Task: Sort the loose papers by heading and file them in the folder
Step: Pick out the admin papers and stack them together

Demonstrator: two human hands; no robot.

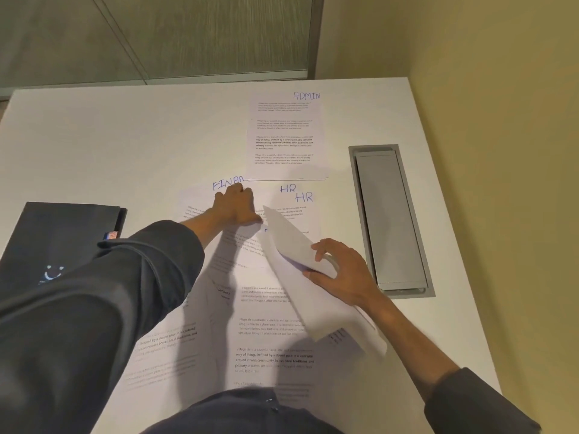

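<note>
Papers lie spread over the middle of a smooth white desk (pixel 125 145), thin printed sheets with blue handwritten headings. A neat stack headed ADMIN (pixel 286 136) sits at the far side, edges squared. Just nearer, a sheet headed FINAN, its last letters hidden (pixel 200 198), lies beside two overlapping sheets headed HR (pixel 297 208). More loose sheets (pixel 266 333) fan out toward the person, overlapping at angles.

The left hand (pixel 238 208) reaches forward from a dark sleeve and presses flat on the FINAN sheet, fingers (pixel 242 191) bunched close together at its heading, palm down, gripping nothing that I can see. The right hand (pixel 341 270) holds a few plain white sheets (pixel 291 242) lifted and tilted off the pile, their blank backs showing and curling slightly; the thumb (pixel 322 275) lies under the edge and the fingers curl over the top, pinching them.

A dark folder (pixel 56 242), matte with a small pale smile mark, lies closed at the left edge of the desk, well apart from the piles. A grey metal cable hatch (pixel 391 220), long and rectangular, is set into the desk to the right.
</note>
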